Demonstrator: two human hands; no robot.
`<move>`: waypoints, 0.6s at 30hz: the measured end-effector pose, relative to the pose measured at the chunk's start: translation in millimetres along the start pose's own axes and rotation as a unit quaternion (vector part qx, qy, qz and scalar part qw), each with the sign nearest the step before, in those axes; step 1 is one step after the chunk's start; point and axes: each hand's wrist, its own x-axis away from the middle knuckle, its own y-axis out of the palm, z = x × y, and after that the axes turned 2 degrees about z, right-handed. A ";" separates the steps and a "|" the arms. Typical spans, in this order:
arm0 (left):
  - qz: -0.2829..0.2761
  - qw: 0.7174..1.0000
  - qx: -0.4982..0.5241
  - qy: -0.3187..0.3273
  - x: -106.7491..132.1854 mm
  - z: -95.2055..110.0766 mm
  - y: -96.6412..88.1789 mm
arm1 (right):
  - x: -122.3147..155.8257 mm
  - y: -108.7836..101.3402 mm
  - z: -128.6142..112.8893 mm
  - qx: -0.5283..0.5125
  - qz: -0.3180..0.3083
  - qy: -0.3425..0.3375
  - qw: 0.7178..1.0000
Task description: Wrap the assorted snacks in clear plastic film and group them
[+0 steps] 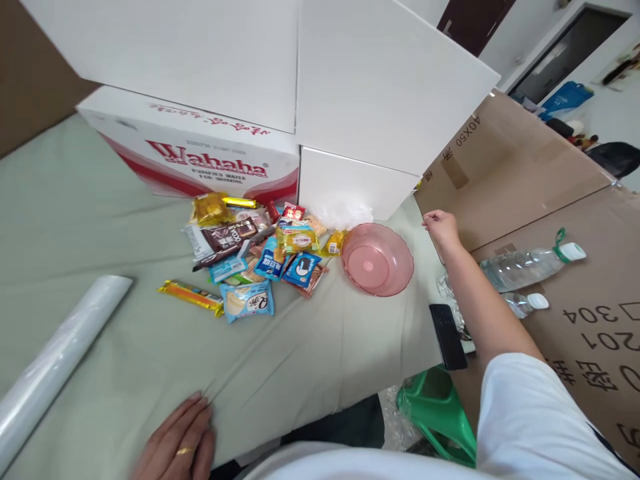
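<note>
Nearest the lens, the left hand point(175, 447) is laid flat, palm down, on the pale green cloth point(100, 220) by which the tabletop is covered. Its grip is open and nothing is held in it. The right hand point(441, 227) is stretched out to the far right edge of the cloth, just beside a sheet of brown cardboard point(500, 167) and near the pink bowl point(377, 259). Its fingers are loosely curled. Whether the hem of the cloth is pinched in that grip cannot be told from this view.

Soft creases are seen in the cloth, running from the left hand toward the middle. A heap of wrapped snacks point(260, 253) is piled on it just left of the bowl, in front of a red-and-white Wahaha carton point(200, 157) and a plain white box point(350, 183). A roll of clear film point(55, 360) is laid at the left edge and a black phone point(447, 337) at the right. Two water bottles point(525, 267) are laid on the cardboard beyond the forearm.

The step in hand is judged to be a settling of the cloth, which is pressed down at the near edge and attended to at the far corner, with no snack touched yet. If the creases are to be drawn out, a firm pinch on the hem would be called for at the right and steady pressure at the left. Care would also be needed that bowl and snacks are not dragged along.
</note>
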 end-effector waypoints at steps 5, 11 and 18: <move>0.036 0.999 0.010 0.012 -13.0 13.6 -7.1 | 47.7 2.9 -71.7 0.026 -0.111 -0.167 0.979; 0.065 0.998 0.027 -0.003 -7.0 16.4 -6.1 | 86.3 72.9 -174.6 0.235 -0.147 -0.318 0.907; 0.076 0.996 0.026 -0.031 -0.3 22.6 -3.4 | 106.0 150.8 -208.8 0.396 -0.159 -0.362 0.829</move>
